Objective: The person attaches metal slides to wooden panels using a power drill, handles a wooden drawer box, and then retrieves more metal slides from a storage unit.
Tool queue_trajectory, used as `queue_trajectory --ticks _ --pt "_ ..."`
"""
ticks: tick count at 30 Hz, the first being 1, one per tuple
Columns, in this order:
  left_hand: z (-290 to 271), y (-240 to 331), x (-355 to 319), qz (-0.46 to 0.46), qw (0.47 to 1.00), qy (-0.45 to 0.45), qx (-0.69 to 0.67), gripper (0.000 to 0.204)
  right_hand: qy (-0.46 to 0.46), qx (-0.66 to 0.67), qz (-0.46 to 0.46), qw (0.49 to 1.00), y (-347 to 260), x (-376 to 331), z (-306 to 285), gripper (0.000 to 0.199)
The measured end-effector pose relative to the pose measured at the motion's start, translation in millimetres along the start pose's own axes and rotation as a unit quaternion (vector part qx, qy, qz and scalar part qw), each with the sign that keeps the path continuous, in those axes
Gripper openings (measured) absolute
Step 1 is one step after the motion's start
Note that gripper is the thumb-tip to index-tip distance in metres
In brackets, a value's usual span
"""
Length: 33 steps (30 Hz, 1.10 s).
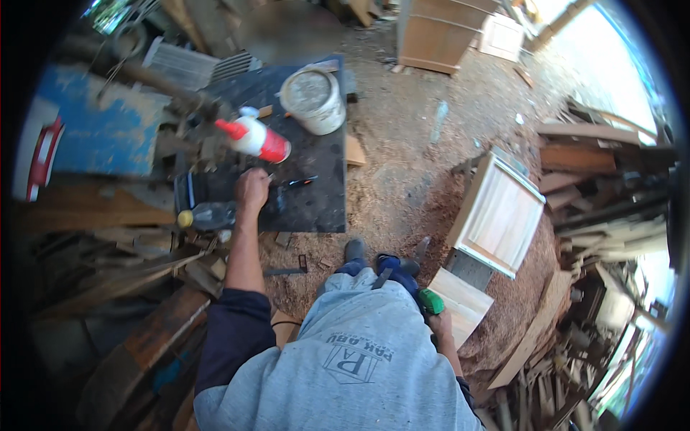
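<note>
My left hand (253, 189) is over the dark tabletop (323, 212), its fingers curled together around something too small to make out. Just right of it lies a thin dark tool (298, 182) with an orange spot. A red-and-white squeeze bottle (260, 141) stands beyond the fingers, and a clear plastic bottle (214, 215) with a yellow cap lies near the wrist. Low at my right side, my right hand (441, 325) grips a green power tool (431, 302); my body hides most of it, so its exact kind does not show.
A whitish bucket (325, 118) stands at the table's far right corner. Right of my legs are a framed wooden panel (499, 215) and a pale board (460, 305). A wooden cabinet (438, 39) stands farther off. Scrap wood (575, 158) is piled right; sawdust covers the floor.
</note>
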<state>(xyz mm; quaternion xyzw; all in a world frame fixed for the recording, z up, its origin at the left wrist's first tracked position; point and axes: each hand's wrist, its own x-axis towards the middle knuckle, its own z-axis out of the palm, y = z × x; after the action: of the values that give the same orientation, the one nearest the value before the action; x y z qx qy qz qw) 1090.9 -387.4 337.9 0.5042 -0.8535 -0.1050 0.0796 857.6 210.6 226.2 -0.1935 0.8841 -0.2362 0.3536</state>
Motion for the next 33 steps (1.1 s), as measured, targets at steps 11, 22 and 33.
queue_trajectory --ticks 11,22,33 --pt "-63.7 139.0 -79.8 0.048 0.982 -0.172 0.062 0.02 0.026 0.072 0.092 0.993 38.3 -30.6 0.6 0.058" --pt "128.9 419.4 -149.6 0.2 0.756 -0.51 -0.358 0.008 0.101 0.062 0.116 0.986 71.3 -62.4 -58.4 0.069" --pt "250.1 567.8 -260.3 0.071 0.627 -0.731 -0.26 0.015 0.41 0.222 0.088 0.88 52.4 -145.7 -82.4 0.083"
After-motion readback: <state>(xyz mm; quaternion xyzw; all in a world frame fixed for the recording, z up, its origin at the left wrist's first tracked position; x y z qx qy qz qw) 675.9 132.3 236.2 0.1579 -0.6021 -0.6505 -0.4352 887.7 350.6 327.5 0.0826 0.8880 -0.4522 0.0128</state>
